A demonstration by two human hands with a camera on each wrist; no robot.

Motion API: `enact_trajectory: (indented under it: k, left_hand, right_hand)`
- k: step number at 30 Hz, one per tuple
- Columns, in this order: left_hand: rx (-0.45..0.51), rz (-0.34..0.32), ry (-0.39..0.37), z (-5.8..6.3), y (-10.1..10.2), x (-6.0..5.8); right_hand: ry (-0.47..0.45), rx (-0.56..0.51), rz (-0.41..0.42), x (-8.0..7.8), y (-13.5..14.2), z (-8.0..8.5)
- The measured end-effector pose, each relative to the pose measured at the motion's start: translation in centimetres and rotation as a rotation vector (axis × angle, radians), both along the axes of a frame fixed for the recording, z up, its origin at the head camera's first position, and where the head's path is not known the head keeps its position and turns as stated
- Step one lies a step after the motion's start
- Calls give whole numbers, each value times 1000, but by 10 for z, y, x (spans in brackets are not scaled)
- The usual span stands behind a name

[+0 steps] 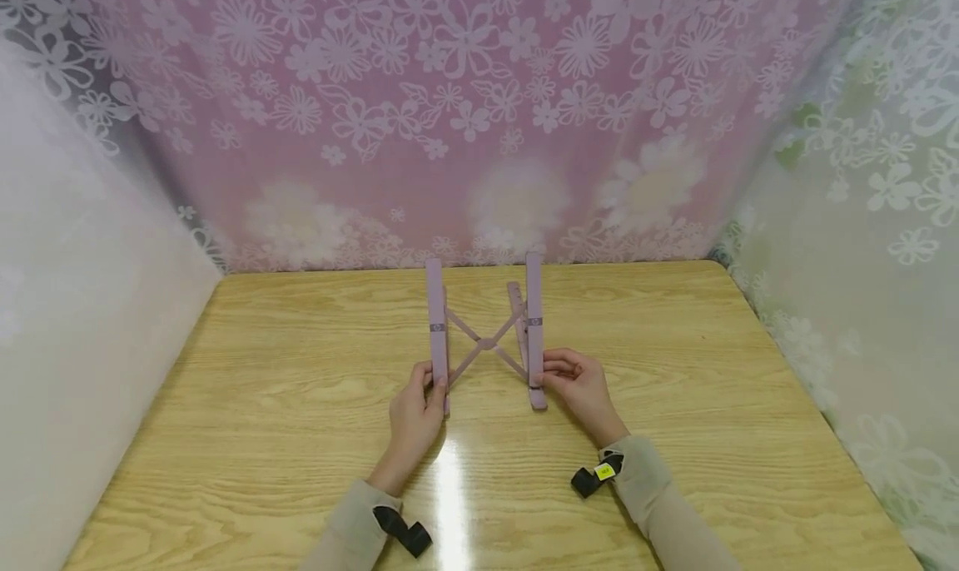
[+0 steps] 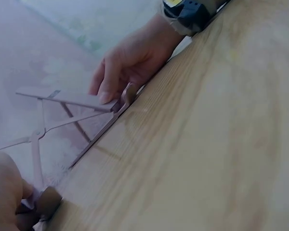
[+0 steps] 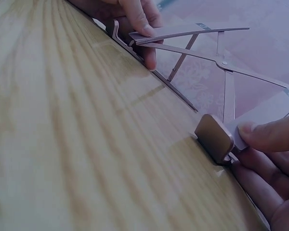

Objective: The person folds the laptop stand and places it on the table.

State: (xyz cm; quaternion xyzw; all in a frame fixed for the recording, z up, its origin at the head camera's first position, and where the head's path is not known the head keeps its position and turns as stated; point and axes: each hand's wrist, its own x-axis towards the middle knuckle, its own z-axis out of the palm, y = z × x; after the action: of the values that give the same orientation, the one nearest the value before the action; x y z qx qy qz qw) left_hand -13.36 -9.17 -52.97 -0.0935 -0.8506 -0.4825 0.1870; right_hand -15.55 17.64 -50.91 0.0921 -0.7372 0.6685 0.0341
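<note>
The left hand [image 1: 415, 413] and right hand [image 1: 588, 392] each pinch one side of the stand [image 1: 487, 344] between them (it rests on the table [image 1: 262, 438]), and an uneven pull could skew it.

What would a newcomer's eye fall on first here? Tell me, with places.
Probably the purple-pink stand with its X of crossed struts, on the wooden table, held toward its near end by the left hand and the right hand. Then the pink flowered backdrop rising beyond the table's far edge.
</note>
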Motion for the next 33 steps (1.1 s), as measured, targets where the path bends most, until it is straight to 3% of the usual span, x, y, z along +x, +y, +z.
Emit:
enact_trajectory:
  k: [11,23,33]
  left_hand:
    - [28,-169,-145,-2,-19,-15]
    - [33,-171,-188,-3,-21,-18]
    - [16,-163,-180,-2,-22,-19]
  right_hand:
    - [12,34,-69,6,-4,9]
    - [0,24,-49,7,-2,9]
    - [-10,43,-32,4,1,9]
